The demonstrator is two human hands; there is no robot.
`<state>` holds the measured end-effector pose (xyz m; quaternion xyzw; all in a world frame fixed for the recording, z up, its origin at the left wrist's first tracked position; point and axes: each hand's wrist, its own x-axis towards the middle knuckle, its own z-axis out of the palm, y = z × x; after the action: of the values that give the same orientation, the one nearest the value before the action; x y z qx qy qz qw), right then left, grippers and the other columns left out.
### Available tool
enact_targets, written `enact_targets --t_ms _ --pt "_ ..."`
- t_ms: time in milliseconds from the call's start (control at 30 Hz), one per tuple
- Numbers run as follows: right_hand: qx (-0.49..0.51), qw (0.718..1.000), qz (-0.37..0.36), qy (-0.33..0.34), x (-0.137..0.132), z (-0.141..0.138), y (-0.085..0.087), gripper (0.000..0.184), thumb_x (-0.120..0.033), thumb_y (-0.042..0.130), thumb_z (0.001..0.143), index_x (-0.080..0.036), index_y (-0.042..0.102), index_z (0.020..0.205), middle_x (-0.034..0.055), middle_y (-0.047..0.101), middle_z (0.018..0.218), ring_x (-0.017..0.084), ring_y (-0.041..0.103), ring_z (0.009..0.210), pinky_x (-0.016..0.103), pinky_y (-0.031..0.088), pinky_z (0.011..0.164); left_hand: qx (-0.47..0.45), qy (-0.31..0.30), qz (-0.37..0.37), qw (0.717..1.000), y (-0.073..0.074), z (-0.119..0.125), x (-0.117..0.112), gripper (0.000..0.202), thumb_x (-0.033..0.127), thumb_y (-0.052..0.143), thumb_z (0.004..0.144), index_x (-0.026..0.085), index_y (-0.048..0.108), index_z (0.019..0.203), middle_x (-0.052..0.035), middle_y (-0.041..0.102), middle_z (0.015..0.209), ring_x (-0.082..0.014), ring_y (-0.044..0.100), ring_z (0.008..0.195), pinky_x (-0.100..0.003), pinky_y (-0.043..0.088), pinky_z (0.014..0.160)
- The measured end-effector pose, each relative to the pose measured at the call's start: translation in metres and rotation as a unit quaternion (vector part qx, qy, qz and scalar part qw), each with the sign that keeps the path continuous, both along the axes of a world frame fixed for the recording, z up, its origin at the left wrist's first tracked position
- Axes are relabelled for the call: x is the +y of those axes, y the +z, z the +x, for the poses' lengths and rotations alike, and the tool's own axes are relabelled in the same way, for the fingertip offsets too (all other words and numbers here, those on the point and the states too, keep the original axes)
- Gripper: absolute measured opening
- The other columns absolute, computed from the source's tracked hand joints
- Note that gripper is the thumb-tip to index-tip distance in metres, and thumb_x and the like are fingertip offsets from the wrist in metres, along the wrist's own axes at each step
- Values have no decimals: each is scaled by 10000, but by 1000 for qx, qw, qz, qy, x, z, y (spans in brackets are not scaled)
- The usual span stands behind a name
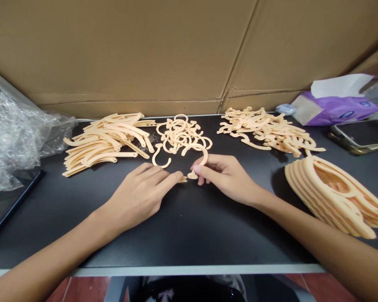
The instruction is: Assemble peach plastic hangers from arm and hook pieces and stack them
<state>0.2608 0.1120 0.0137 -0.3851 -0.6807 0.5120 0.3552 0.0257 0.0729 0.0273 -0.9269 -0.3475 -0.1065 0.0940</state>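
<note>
A person's right hand pinches a peach plastic hook over a black tabletop, the left hand touching a small plastic piece, as piles of loose hooks, hanger arms and stacked hanger bodies remain.

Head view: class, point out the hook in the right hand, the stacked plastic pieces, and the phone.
Plastic hook (pixel 204 158), head view, on its curve.
Stacked plastic pieces (pixel 343 203), head view, on top piece.
Phone (pixel 362 135), head view, on screen.
</note>
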Motion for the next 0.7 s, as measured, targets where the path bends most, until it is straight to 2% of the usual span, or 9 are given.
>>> enact_targets --t_ms 200,467,700 --pt "3 1000 0 -2 0 0 0 244 -378 631 909 -164 661 794 9 650 714 112 603 621 249 485 604 0 -11 -16 1000 -3 0 1 324 27 432 927 191 572 1169 -51 699 985 -203 635 874 -345 466 814" --pt "1 1000 3 4 0 0 0 261 -404 628 907 -168 662 801 8 641 698 122 596 632 261 479 613 15 10 -15 1000 -5 1 1 342 41 429 910 211 628 1131 -52 680 990 -198 615 869 -325 460 747" --pt "-18 1000 -2 14 1 2 -3 241 -375 616 915 -169 683 810 6 635 700 124 573 670 265 454 647 -2 21 -30 999 -6 4 -2 208 237 457 1015 185 623 1130 -69 673 1015 -223 633 905 -361 474 779"
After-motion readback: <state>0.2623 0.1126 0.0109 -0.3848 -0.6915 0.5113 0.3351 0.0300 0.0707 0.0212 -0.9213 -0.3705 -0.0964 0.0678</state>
